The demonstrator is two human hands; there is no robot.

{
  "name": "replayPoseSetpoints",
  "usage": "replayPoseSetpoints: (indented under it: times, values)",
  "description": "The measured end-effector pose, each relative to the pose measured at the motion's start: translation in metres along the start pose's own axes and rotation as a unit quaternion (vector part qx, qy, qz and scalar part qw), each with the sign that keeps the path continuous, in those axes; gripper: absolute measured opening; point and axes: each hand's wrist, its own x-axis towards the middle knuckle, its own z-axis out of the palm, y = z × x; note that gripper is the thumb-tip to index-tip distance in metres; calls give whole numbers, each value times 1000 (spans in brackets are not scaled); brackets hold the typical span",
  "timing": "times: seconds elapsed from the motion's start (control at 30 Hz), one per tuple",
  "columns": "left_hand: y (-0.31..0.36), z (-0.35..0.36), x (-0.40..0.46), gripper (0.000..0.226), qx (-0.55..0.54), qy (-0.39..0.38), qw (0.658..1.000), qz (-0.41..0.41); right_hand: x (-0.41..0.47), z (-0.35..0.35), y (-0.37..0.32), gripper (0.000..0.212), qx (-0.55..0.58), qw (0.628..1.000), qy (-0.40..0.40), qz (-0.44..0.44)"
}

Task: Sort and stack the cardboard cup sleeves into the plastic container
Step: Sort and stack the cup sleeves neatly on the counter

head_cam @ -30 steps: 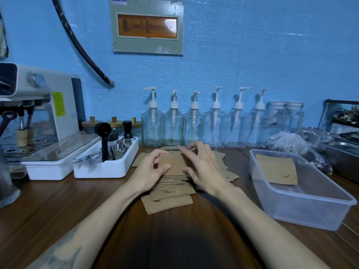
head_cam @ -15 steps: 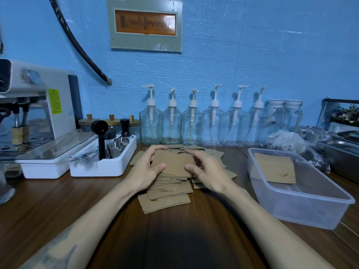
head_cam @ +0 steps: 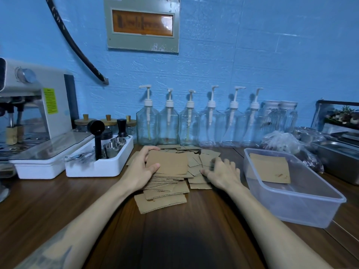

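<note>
Sleeves mid-counter, both our hands on the pile.
Our left hand [head_cam: 142, 167] grips the top sleeve [head_cam: 168, 163] by its left edge; right hand [head_cam: 223, 174] rests flat, fingers spread, on loose sleeves [head_cam: 200, 172]. Plastic container [head_cam: 303, 206] just right holds one sleeve [head_cam: 270, 167].

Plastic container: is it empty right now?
No, cardboard sleeves already lie flat inside the plastic container.

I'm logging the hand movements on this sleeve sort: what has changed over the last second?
The right hand slid off the top sleeve to the loose sleeves on the right. The left hand still grips the top sleeve's left edge. The plastic container and the sleeves inside it are unchanged.
</note>
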Motion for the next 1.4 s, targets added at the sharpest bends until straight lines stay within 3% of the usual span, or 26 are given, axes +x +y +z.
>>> replayPoseSetpoints:
  times: [0.43, 0.63, 0.77, 0.83, 0.93, 1.1, 1.13, 1.2, 1.3, 1.4]
  values:
    - [0, -1, 0, 42, 2, -1, 1000, -4, 5, -16, 1, 80, 201, 977, -45, 51]
    - [0, -1, 1, 45, 9, 2, 1000, -5, 5, -15, 7, 55, 293, 954, -41, 50]
    - [1, -1, 0, 49, 5, 4, 1000, -7, 6, -17, 4, 47, 359, 932, 47, 32]
    - [2, -1, 0, 48, -3, 8, 1000, -4, 4, -22, -1, 43, 420, 904, 77, 6]
    - [1, 0, 0, 48, -7, 5, 1000, -6, -2, -30, -10, 35, 555, 827, 86, -36]
    - [-1, 1, 1, 50, -21, 0, 1000, -14, -12, -44, -22, 45, 672, 722, 107, -124]
    - [-1, 2, 1, 50, -21, 0, 1000, -13, -14, -44, -24, 46, 673, 721, 103, -131]
    - [-2, 2, 2, 47, -20, 0, 1000, -13, -17, -40, -29, 45, 632, 755, 88, -153]
    - [-3, 2, 3, 43, -28, 1, 999, -19, -22, -26, -32, 38, 502, 841, 49, -196]
    - [-4, 1, 4, 39, -27, 1, 999, -20, -20, -13, -24, 40, 269, 933, 10, -240]
